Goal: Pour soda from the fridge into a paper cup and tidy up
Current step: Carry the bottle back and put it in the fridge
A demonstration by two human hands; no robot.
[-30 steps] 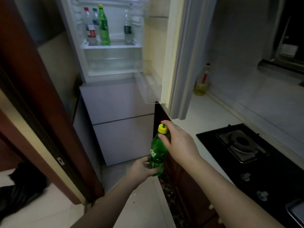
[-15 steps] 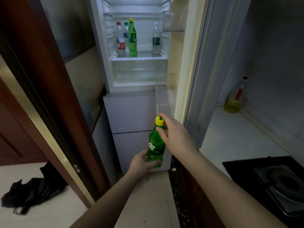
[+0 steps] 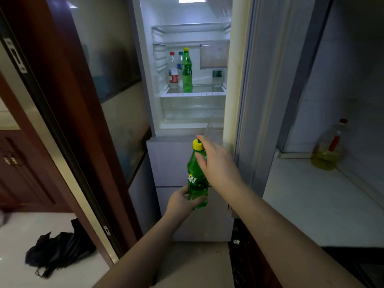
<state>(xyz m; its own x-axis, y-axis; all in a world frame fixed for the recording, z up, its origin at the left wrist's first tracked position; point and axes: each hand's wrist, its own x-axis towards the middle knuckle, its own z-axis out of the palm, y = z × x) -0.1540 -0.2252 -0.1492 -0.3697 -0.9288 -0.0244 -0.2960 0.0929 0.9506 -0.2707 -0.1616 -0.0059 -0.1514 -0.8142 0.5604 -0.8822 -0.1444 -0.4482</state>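
Held upright in front of the open fridge (image 3: 187, 113): one green soda bottle (image 3: 196, 179), yellow cap (image 3: 197, 144) on. Gripped round its lower body by the left hand (image 3: 182, 201), fingers curled under the label. Pinched at the neck and cap by the right hand (image 3: 216, 161), thumb on the green shoulder just below the cap, a fingertip over the cap's top.

On the lit fridge shelf (image 3: 193, 92), four bottles counted:
- one clear bottle with a red cap and red label (image 3: 173, 71), far left;
- one clear bottle with a teal cap (image 3: 180, 63), half hidden between its neighbours;
- one green bottle with a yellow cap (image 3: 187, 71), same kind as the one in hand, just right of those two;
- one clear bottle with a dark green label (image 3: 217, 77), well apart to the right, its top hidden behind a door bin (image 3: 214, 56).

Below the shelf, one clear drawer (image 3: 192, 108). Beneath the open compartment, two closed drawer fronts, the upper one (image 3: 168, 161) right behind the held bottle.

To the right, one pale countertop (image 3: 311, 200), with one oil bottle (image 3: 329, 148) of yellow liquid standing near the wall. To the left, one dark wooden door frame (image 3: 83, 125). On the floor lower left, one crumpled black bag (image 3: 58, 252).
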